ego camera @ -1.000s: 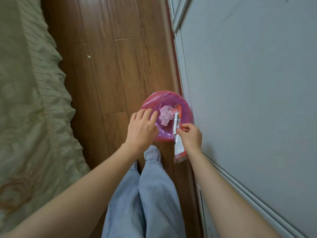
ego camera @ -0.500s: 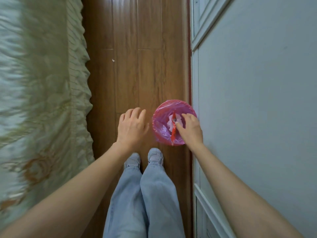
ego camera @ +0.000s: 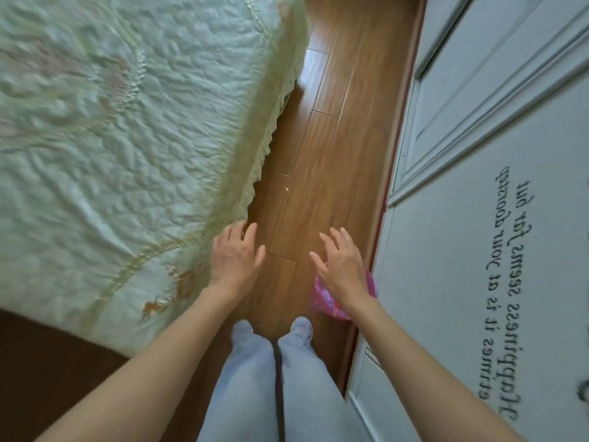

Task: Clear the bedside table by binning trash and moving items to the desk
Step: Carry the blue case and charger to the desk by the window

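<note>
Gone from the right hand [ego camera: 342, 269] is the wrapper; its fingers spread wide, empty, over one pink-lined bin [ego camera: 323, 301] at lower centre-right. One left hand [ego camera: 236, 258], also splayed and empty, hovers beside the bed [ego camera: 127, 138] on the left.

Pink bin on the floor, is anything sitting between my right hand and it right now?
Nothing visible. The right hand is open and empty, directly in front of the pink bin, hiding most of it. The left hand is off to the side over bare wooden floor, also empty.
</note>
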